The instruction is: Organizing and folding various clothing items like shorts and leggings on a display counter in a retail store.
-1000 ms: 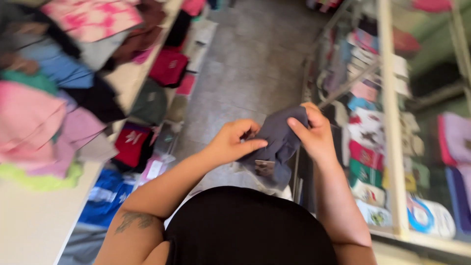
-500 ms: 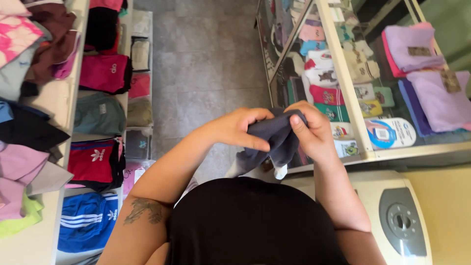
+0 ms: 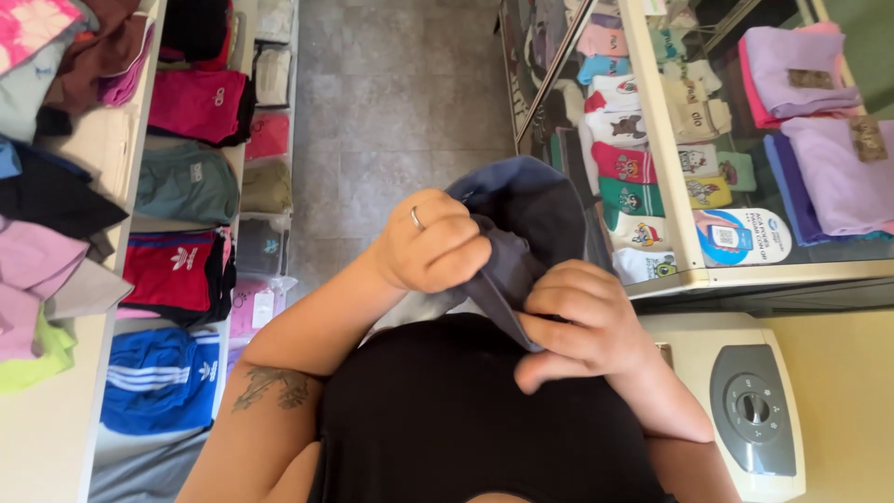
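Folded clothes in pink, green, red and blue fill the shelf rack (image 3: pixel 244 219) at nine o'clock. Grey-blue garment (image 3: pixel 521 219) at centre, bunched, long axis running from twelve toward six o'clock. Left hand (image 3: pixel 430 242) clenched on its upper fold; right hand (image 3: pixel 577 326) pinching its lower edge. Patterned socks (image 3: pixel 626 163) stacked inside the glass display case (image 3: pixel 663 140) at two o'clock.

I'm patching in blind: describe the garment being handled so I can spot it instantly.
In the aisle between the clothes shelves and the glass display case, find the person's hands at chest height. The left hand and right hand grip a dark grey-blue cloth, the only garment off a shelf.
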